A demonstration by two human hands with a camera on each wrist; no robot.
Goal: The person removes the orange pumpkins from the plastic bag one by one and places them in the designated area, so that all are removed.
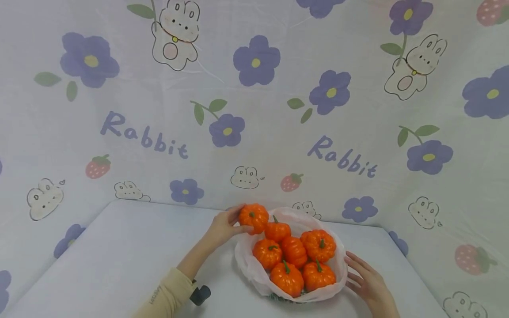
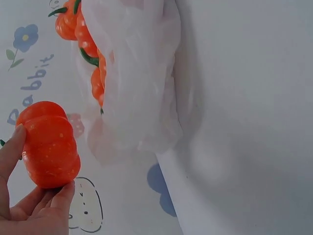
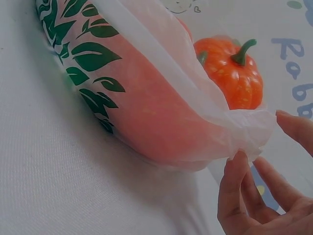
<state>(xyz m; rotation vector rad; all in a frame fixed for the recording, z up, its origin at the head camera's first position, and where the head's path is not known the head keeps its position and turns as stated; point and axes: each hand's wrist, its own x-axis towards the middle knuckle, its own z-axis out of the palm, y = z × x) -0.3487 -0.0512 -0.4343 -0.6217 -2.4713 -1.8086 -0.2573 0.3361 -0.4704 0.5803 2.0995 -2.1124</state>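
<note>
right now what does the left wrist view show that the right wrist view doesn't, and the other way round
Only the left wrist view shows the left hand holding an orange pumpkin outside the bag.

Only the right wrist view shows the right hand at the bag's edge and the green leaf print.

Both show the white plastic bag, bagged pumpkins and "Rabbit" lettering, cut off in the right wrist view.

I have passage over table (image 1: 107, 260) left of sleeve (image 1: 169, 291); pumpkins (image 1: 294, 252) crowd plastic bag (image 1: 247, 269), right hand (image 1: 370, 282) blocks its right side, backdrop (image 1: 274, 137) walls off far edge.
</note>
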